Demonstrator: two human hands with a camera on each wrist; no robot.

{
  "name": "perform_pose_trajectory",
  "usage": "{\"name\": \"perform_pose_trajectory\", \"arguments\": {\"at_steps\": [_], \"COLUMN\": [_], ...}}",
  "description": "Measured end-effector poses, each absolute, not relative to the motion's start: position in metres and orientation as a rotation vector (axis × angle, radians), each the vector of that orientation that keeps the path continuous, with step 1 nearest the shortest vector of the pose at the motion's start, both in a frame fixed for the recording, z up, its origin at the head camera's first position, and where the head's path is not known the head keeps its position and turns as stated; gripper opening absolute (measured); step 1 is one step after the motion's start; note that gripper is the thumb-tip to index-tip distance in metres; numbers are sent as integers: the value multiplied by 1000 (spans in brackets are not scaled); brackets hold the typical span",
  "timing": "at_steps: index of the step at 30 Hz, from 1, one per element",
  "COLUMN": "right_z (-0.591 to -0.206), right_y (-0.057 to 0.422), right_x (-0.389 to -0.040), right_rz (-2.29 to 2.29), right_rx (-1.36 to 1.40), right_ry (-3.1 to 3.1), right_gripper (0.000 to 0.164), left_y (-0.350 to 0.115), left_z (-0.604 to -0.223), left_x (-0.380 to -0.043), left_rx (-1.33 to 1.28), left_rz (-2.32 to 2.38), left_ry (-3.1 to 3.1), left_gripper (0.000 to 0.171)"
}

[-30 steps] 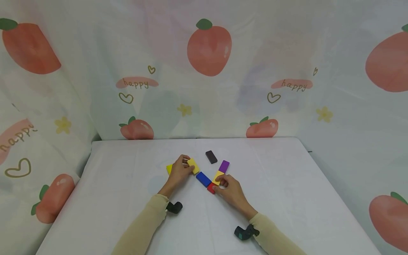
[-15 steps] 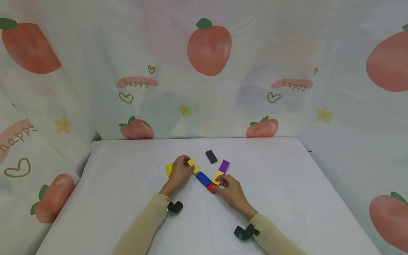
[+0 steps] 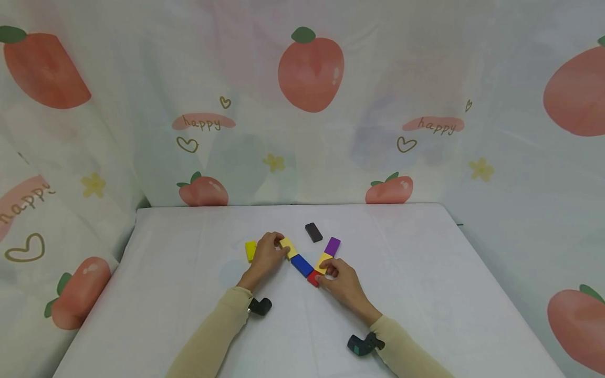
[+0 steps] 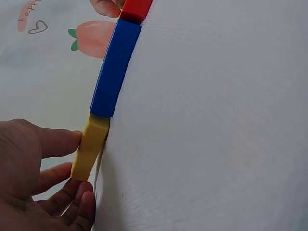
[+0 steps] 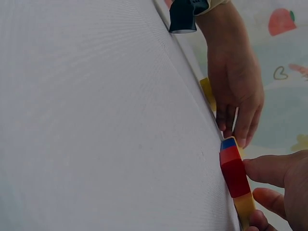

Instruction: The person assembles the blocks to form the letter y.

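My left hand (image 3: 269,253) pinches a pale yellow block (image 4: 90,147) between thumb and fingers. One end of that block meets the end of a blue block (image 3: 302,265). At the blue block's other end lies a red block (image 5: 234,175), where my right hand (image 3: 346,283) rests its thumb. The curled fingers of this hand hold a second yellow block (image 3: 323,261), which joins the red one and is partly covered. A purple block (image 3: 332,247) continues from it, so the blocks form a V shape on the white table.
A dark brown block (image 3: 313,232) lies apart, behind the V's opening. To the left of my left hand is a bright yellow block (image 3: 250,251), partly hidden by that hand. A fruit-printed cloth (image 3: 350,142) hangs behind the white table (image 3: 425,273).
My left hand has slid the pale yellow block slightly right and nearer, against the blue block; the small gap between them has closed. The right hand stays in place.
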State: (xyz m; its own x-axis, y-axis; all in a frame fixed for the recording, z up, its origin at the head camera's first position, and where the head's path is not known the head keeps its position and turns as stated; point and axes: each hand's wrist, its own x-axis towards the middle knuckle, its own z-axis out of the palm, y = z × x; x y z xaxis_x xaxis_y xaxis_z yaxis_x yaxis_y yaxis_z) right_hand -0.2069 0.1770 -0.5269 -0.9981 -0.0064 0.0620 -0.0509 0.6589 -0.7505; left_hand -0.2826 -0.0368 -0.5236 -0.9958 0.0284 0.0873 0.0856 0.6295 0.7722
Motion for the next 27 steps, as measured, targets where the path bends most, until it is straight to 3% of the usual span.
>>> {"name": "perform_pose_trajectory", "arguments": {"at_steps": [27], "right_z": [-525], "right_y": [178], "right_x": [-206], "right_rz": [1296], "right_rx": [47], "right_ry": [-2821], "right_gripper": [24], "left_y": [-35], "left_z": [-522], "left_x": [-281], "left_rx": [-72], "left_rz": [-1228], "left_ry": [-2859], "left_gripper": [35]}}
